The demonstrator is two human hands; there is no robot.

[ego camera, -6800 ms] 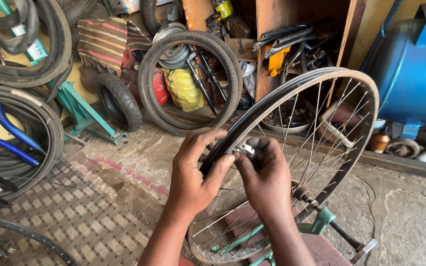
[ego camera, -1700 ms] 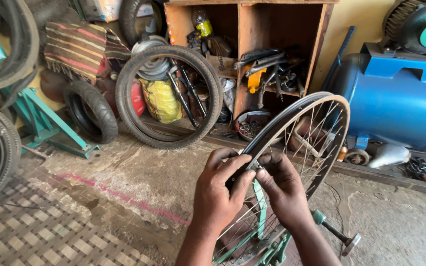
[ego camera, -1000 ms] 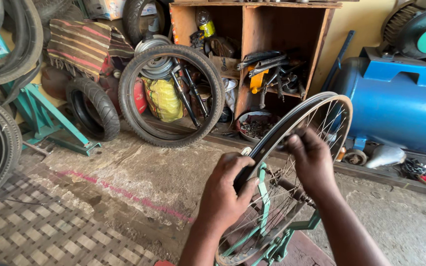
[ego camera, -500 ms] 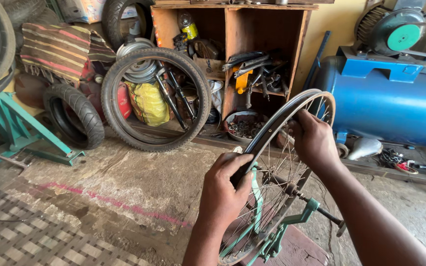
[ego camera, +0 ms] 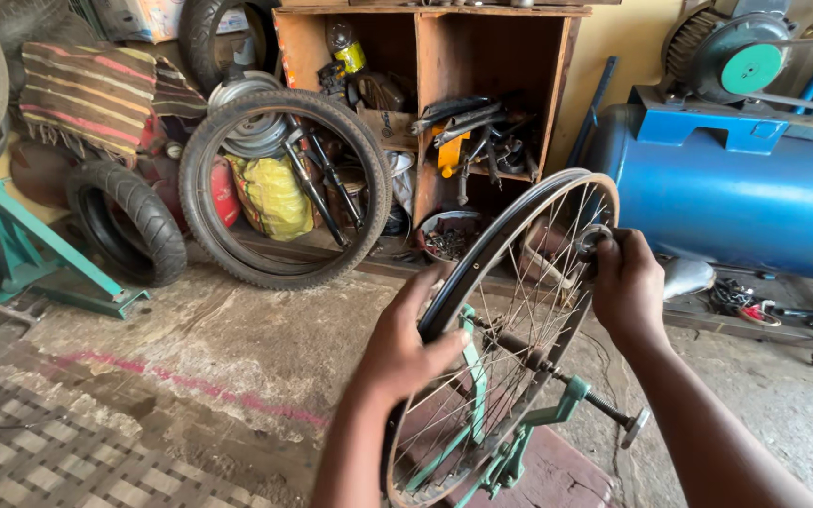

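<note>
1. You are holding a spoked bicycle wheel [ego camera: 510, 310] that is standing upright in a green truing stand [ego camera: 519, 442], near the middle of the scene and just in front of you.
2. Your left hand [ego camera: 406, 343] is gripping the near part of the black rim [ego camera: 463, 273], with the thumb lying across the rim's edge and the fingers curling behind it; the hand is clamped on the rim.
3. Your right hand [ego camera: 628, 287] is resting on the far, right part of the same rim, with the fingers closed together around a small metal piece [ego camera: 592, 240]; what that piece is cannot be told.
4. The stand's threaded axle [ego camera: 604, 406] is sticking out to the right, below your right forearm.
5. Behind the wheel, a wooden shelf unit [ego camera: 444, 103] is holding assorted tools.
6. To the far left, a bare tyre [ego camera: 284, 188] is leaning against the clutter, with a smaller knobbly tyre [ego camera: 129, 221] beside it.
7. To the far right, a blue tank [ego camera: 736, 202] is lying on the concrete floor [ego camera: 190, 339].
</note>
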